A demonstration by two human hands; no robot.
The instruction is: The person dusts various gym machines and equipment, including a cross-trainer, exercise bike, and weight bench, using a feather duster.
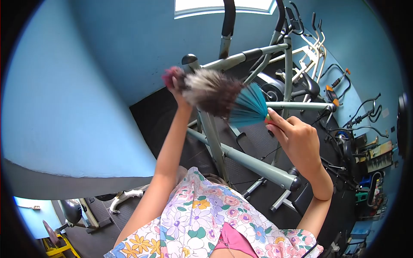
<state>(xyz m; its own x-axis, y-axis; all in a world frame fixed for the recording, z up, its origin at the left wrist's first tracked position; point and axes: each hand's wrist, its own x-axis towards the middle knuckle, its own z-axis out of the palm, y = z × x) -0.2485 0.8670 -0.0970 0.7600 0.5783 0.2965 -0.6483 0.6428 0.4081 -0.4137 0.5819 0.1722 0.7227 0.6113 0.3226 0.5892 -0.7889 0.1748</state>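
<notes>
A feather duster with brown and white feathers and a teal base lies across the centre, its feathers blurred by motion. My right hand grips the duster at its handle end, just beyond the teal part. Up at the left, my left hand is at the feathered end, partly hidden and smeared; something dark red and blurred is beside its fingers. Behind the duster stands a grey metal exercise machine with black end caps and upright handles.
A blue wall rises at the left, with a window at the top. More exercise machines stand along the right on a black floor. A yellow frame is at the lower left.
</notes>
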